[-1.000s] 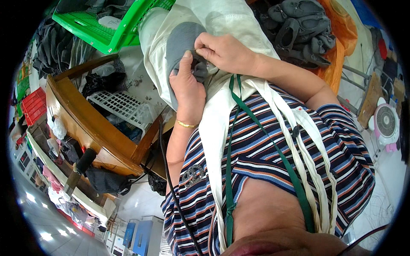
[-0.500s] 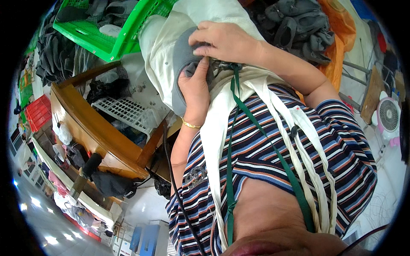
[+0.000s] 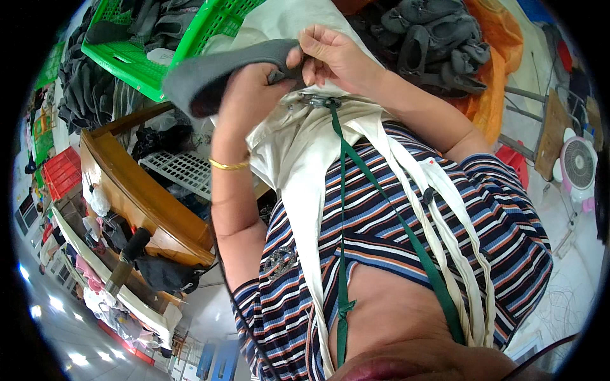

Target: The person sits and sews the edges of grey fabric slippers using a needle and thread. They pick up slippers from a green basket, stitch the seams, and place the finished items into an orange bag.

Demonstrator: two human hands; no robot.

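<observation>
A grey fabric piece (image 3: 216, 70), shaped like a sock or a slipper upper, is raised in front of me. My left hand (image 3: 257, 95) grips it from below, with a gold bangle (image 3: 230, 165) on the wrist. My right hand (image 3: 330, 54) pinches the piece's right end with thumb and fingers. Under both hands lies a cream cloth (image 3: 298, 146) with long straps, and a green lanyard (image 3: 343, 209) hangs down over my striped shirt.
A green plastic crate (image 3: 136, 60) with dark grey pieces stands at the upper left. An orange sack (image 3: 489, 82) holds more grey pieces (image 3: 432, 38) at the upper right. A wooden chair (image 3: 146, 203) stands left, a small fan (image 3: 579, 166) at far right.
Both hands have lifted the grey piece up off the cream cloth and stretched it out to the left. The view has tilted a little.
</observation>
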